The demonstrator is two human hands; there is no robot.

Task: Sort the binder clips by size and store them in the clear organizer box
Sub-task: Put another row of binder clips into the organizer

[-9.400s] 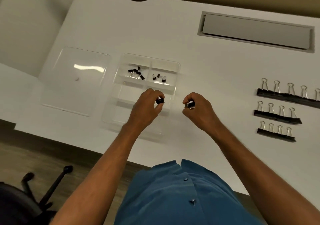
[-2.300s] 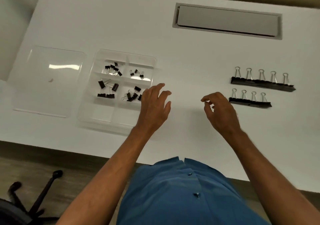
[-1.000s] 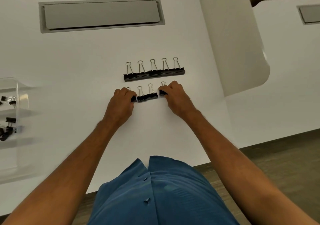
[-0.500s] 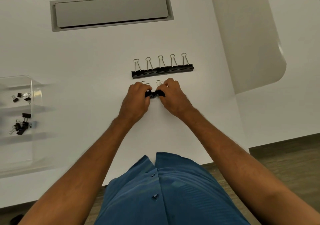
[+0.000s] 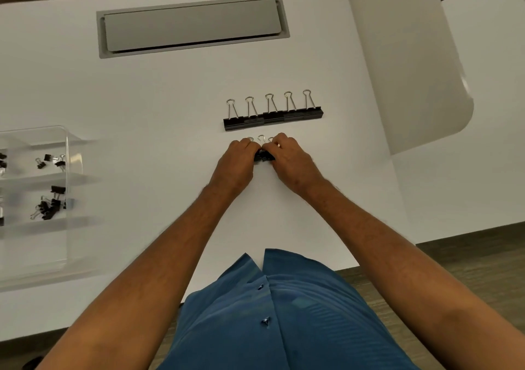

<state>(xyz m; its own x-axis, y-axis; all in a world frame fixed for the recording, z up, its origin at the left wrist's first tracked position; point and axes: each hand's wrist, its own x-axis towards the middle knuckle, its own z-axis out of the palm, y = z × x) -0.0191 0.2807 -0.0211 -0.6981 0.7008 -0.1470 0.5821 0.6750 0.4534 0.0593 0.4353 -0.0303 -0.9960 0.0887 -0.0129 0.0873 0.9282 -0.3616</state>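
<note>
Hands: your left hand and right hand pinch together small black metal binder clips, wire loops pointing to 12 o'clock.
Row: five larger black binder clips lie just beyond, long axis 9-to-3.
Box: clear plastic organizer box at 9 o'clock.

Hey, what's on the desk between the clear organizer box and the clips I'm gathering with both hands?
Nothing: in the head view, only bare white desk lies between the clear organizer box and the clips gathered by both hands.
</note>
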